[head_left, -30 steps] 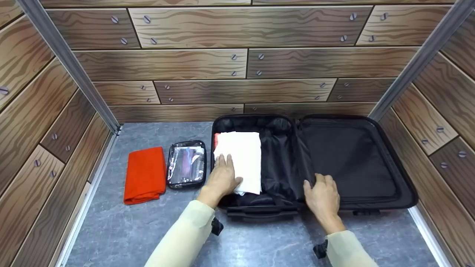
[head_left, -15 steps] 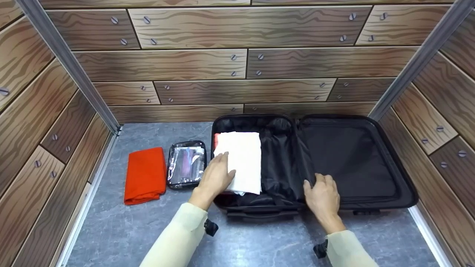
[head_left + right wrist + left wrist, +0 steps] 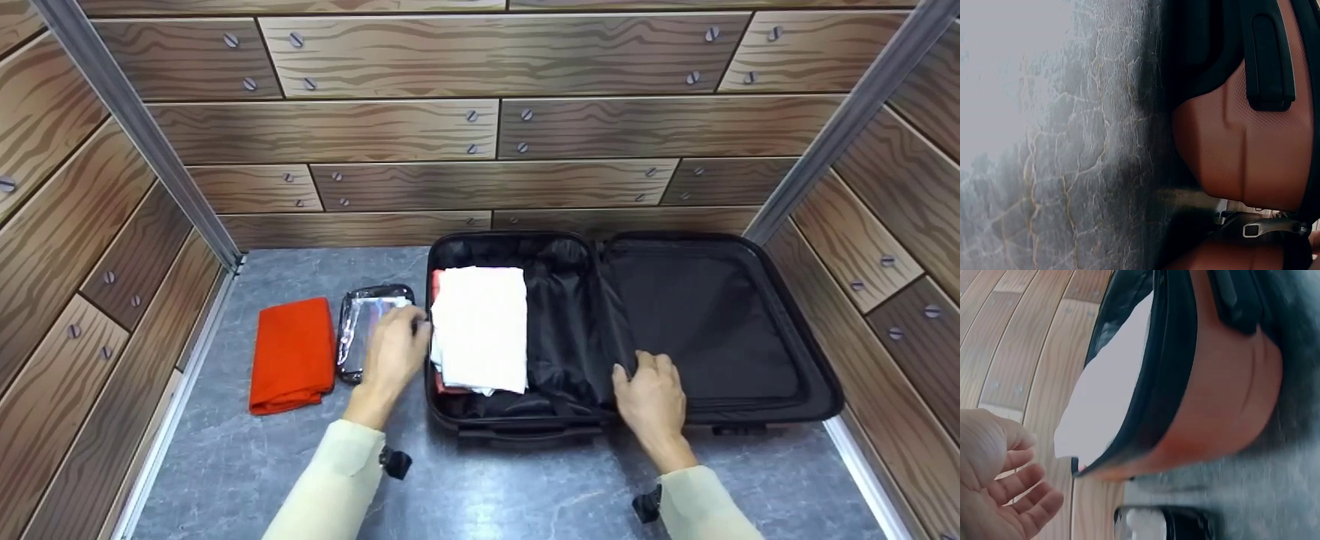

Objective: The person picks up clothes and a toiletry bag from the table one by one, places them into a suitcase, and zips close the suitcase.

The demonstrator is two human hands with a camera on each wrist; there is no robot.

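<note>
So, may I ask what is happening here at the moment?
A person is working at an open suitcase. Their left hand, loosely curled and holding nothing, is above a clear pouch. The right hand is near where the suitcase's halves meet; whether it grips anything is unclear. A white cloth lies inside; a red cloth lies outside, left of the pouch.

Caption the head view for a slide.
Left hand over a clear pouch, right hand at the middle of an open suitcase holding white cloth; red cloth lies nearby.

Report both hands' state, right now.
Left hand: open, holding nothing, near the clear pouch.
Right hand: closed, holding the black suitcase flap.
</note>
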